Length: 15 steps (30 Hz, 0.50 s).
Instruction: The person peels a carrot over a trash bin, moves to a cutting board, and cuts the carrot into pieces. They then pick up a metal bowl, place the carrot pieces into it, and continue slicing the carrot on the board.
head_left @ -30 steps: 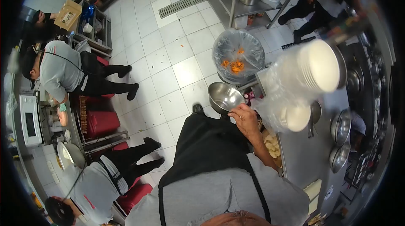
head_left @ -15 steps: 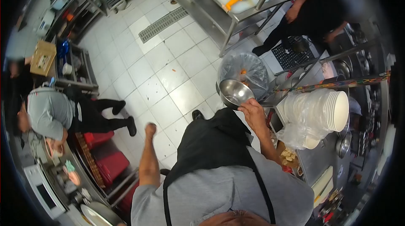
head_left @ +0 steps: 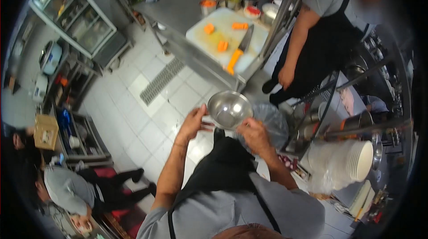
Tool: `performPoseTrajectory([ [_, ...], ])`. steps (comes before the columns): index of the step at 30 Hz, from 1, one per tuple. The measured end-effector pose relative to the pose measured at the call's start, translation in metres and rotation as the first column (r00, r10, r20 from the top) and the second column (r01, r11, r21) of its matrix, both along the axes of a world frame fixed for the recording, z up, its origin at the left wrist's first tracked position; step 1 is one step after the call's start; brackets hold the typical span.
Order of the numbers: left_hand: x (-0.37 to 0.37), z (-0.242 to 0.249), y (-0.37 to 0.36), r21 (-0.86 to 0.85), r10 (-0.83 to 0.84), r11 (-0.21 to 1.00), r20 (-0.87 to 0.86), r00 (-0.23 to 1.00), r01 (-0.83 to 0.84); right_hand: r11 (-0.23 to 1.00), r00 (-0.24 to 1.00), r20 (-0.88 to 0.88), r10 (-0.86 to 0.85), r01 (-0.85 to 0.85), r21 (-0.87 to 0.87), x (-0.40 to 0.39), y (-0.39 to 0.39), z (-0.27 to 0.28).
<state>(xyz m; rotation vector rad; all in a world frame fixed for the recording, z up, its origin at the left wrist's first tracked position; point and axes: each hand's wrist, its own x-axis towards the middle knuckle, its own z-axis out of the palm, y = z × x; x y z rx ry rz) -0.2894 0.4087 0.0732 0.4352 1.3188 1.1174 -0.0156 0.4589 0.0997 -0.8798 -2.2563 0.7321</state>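
An empty-looking metal bowl (head_left: 230, 110) is held in front of my apron, above the floor. My right hand (head_left: 255, 135) grips its right rim with closed fingers. At the bowl's left side is my left hand (head_left: 193, 123), its fingers spread; whether it touches the rim is unclear. Beyond the bowl, a white cutting board (head_left: 214, 38) bears orange pieces (head_left: 222, 46) and an orange-handled knife (head_left: 241, 49). A bin with a clear plastic liner (head_left: 270, 125) stands just right of the bowl, partly behind my right hand.
A person (head_left: 312, 34) stands at the right beyond the bin. Another person (head_left: 71, 190) bends over a counter at the lower left. Stacked white containers (head_left: 341, 161) stand at the right. A glass-door fridge (head_left: 73, 14) is at the upper left.
The bowl has moved left and away from over the bin's edge. My left hand has come up beside it and opened. The view has shifted toward the cutting board table.
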Motion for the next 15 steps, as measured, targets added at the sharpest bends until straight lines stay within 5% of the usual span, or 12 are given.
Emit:
performPoseTrajectory([
  [5, -0.041, 0.021, 0.067, -0.098, 0.02, 0.995, -0.145, 0.989, -0.034, 0.992, 0.99, 0.084, 0.115, -0.119, 0.043, -0.056, 0.071, 0.013],
  [9, -0.094, 0.008, 0.09, 0.033, 0.091, 0.996, -0.108, 0.99, -0.088, 0.977, 0.975, -0.142, 0.173, -0.188, -0.101, -0.089, 0.119, 0.042],
  [12, -0.117, 0.029, 0.112, 0.066, 0.197, 0.98, -0.126, 0.972, -0.19, 0.999, 0.956, -0.293, -0.018, 0.004, -0.049, -0.11, 0.158, 0.061],
  [15, -0.154, 0.038, 0.144, 0.129, 0.202, 0.975, -0.166, 0.965, -0.182, 0.962, 0.937, -0.227, -0.267, 0.244, -0.126, -0.118, 0.194, 0.065],
])
